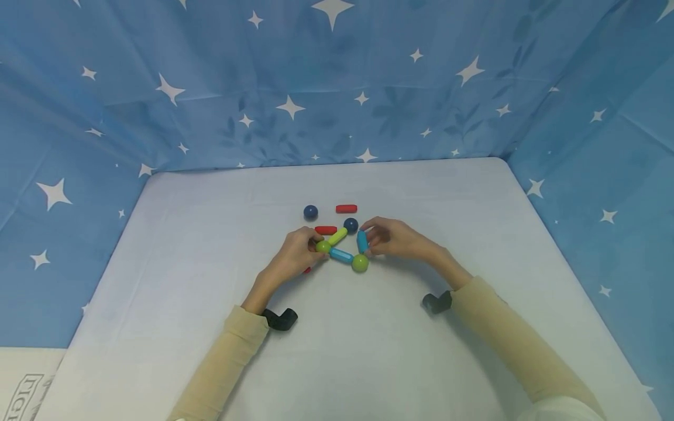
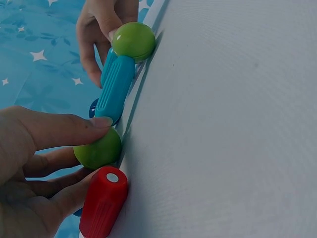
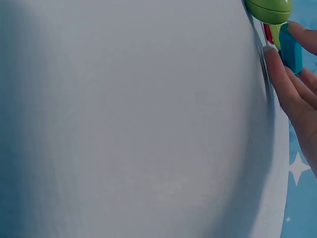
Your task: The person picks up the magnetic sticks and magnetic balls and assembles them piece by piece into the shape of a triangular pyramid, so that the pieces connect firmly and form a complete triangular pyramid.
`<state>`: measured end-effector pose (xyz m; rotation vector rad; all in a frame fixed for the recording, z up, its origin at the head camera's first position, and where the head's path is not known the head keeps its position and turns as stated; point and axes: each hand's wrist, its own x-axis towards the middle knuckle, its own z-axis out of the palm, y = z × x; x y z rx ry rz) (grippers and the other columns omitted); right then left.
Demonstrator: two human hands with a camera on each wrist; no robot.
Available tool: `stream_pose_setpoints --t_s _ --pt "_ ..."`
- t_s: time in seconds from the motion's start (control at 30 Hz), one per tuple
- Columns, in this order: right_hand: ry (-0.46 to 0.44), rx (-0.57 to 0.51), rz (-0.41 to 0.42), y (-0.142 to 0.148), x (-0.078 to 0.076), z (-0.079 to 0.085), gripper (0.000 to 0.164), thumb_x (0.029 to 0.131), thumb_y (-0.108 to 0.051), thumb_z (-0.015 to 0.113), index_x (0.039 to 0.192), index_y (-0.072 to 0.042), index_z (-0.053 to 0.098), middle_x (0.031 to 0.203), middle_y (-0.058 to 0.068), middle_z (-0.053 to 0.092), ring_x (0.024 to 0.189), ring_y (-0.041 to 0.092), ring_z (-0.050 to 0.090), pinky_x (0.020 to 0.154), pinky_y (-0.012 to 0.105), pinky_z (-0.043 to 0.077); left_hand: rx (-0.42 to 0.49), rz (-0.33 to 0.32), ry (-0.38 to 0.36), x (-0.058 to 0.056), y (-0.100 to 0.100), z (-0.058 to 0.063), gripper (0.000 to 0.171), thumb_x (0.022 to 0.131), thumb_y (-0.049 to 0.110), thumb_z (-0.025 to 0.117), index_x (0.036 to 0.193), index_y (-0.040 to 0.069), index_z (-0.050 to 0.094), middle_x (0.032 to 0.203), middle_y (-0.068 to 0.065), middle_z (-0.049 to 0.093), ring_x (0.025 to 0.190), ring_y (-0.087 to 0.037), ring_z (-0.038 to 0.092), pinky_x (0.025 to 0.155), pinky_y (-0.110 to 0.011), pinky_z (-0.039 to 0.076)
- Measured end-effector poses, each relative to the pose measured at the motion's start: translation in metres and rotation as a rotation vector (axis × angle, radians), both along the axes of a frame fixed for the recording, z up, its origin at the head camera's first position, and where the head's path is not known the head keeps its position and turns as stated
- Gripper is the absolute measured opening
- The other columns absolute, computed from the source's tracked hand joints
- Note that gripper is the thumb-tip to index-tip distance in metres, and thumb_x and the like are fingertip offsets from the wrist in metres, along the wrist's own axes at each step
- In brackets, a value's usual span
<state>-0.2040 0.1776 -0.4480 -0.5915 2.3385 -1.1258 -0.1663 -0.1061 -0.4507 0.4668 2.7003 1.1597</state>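
Observation:
My left hand (image 1: 296,252) grips a green ball (image 2: 99,150) between thumb and fingers. From that ball a blue rod (image 1: 341,255) runs right to a second green ball (image 1: 360,263), and a yellow-green rod (image 1: 337,237) slants up toward a dark blue ball (image 1: 350,224). My right hand (image 1: 397,237) pinches another blue rod (image 1: 363,241), whose near end is at the second green ball. In the left wrist view, a red rod (image 2: 104,203) with a pale disc on its end lies just beside the left fingers.
Behind the hands lie a red rod (image 1: 346,209) and a dark blue ball (image 1: 310,212). One more red rod (image 1: 326,230) is close to the left fingertips. The white table (image 1: 358,351) ends at a blue star-patterned curtain (image 1: 337,88). Each wrist carries a black mount (image 1: 281,320).

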Motion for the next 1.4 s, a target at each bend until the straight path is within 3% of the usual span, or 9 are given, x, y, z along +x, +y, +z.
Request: stream_pose_setpoints --t_s 0.17,0.3,0.7,0.9,1.4 --pt "-0.141 -0.066 -0.01 0.001 0.0 0.0 0.06 0.091 -0.014 0.076 0.144 -0.007 0.05 0.131 0.017 0.067 0.111 0.025 0.07 0.094 0.037 0.059 0.003 0.002 0.001 0.0 0.001 0.0 0.035 0.085 0.006 0.084 0.115 -0.005 0.07 0.105 -0.014 0.067 0.089 -0.02 0.062 0.075 -0.028 0.056" --pt "-0.176 -0.093 -0.017 0.001 0.0 -0.001 0.06 0.092 -0.015 0.077 0.144 -0.007 0.049 0.132 0.016 0.066 0.111 0.024 0.069 0.097 0.036 0.058 0.005 0.005 -0.002 0.001 0.0 0.001 0.035 0.085 0.006 0.083 0.115 -0.006 0.07 0.104 -0.014 0.067 0.089 -0.02 0.062 0.075 -0.028 0.056" --pt "-0.166 -0.092 -0.103 -0.007 0.002 -0.005 0.052 0.093 -0.019 0.077 0.137 -0.009 0.053 0.125 0.014 0.069 0.104 0.021 0.069 0.094 0.034 0.056 0.005 0.004 0.003 0.001 0.0 0.002 0.036 0.085 0.006 0.084 0.115 -0.005 0.07 0.104 -0.014 0.067 0.087 -0.02 0.061 0.074 -0.027 0.055" --pt "-0.162 -0.073 -0.152 -0.011 0.003 -0.004 0.045 0.095 -0.021 0.073 0.135 -0.011 0.055 0.124 0.013 0.069 0.109 0.025 0.068 0.097 0.039 0.055 0.009 0.007 -0.002 0.001 0.0 0.002 0.036 0.085 0.006 0.084 0.115 -0.006 0.07 0.104 -0.014 0.067 0.087 -0.02 0.061 0.074 -0.027 0.056" --pt "-0.163 -0.056 -0.264 -0.021 -0.001 -0.006 0.05 0.096 -0.029 0.072 0.138 -0.012 0.052 0.127 0.012 0.067 0.114 0.025 0.066 0.106 0.046 0.051 0.014 0.004 -0.009 0.0 0.0 0.001 0.037 0.084 0.006 0.084 0.115 -0.006 0.068 0.103 -0.014 0.067 0.087 -0.02 0.061 0.074 -0.026 0.056"
